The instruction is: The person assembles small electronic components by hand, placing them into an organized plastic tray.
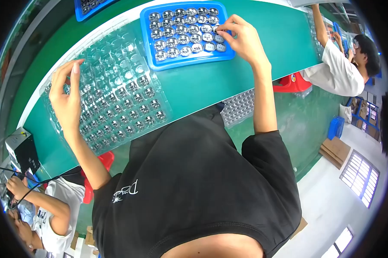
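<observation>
On the green table, a blue tray [145,32] holds rows of small oval parts. Most look silver and black on top, while several toward its right side show paler faces. My right hand [245,41] reaches over the tray's right edge, thumb and index finger pinched on a small oval part [216,29] in its row. To the left lies a clear plastic blister tray [110,56]; its nearer pockets hold many similar silver-and-black parts, and its farther pockets look bare. Above its left side hovers my left hand [66,96], fingers bent and apart, with nothing visible in it.
Another blue tray [84,12] with parts sits at the far left. A black-and-white box [23,150] with cables stands at the table's left end. Co-workers sit on both sides, near red stools [293,83]. Another filled clear tray [239,107] shows below the table's near edge.
</observation>
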{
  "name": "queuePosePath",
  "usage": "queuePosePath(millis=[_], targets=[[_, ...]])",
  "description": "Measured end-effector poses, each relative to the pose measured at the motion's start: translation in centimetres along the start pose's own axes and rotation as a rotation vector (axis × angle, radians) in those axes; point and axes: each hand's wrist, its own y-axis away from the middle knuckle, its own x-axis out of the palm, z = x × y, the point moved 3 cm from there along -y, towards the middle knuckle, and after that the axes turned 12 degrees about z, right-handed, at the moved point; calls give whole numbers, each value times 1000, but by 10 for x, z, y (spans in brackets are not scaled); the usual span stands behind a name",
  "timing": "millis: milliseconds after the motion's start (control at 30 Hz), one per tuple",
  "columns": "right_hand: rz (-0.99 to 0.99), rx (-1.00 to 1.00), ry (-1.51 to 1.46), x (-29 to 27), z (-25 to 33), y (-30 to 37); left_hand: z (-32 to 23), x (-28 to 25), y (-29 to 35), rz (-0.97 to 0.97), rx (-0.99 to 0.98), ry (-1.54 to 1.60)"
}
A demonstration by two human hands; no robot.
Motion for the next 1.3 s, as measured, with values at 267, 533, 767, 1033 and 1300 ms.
queuePosePath(millis=[267,533,767,1033,1300], targets=[[-73,117,-111,-17,4,22,-37,56,0,46,121,90],[15,91,-37,-2,13,20,-115,162,-46,347,617,76],[37,-26,20,-8,13,19,-125,209,-68,328,709,-133],[18,-21,34,-19,23,21,-137,206,-59,242,676,-147],[-106,-112,-377,3,101,5,-53,31,-37,271,244,94]])
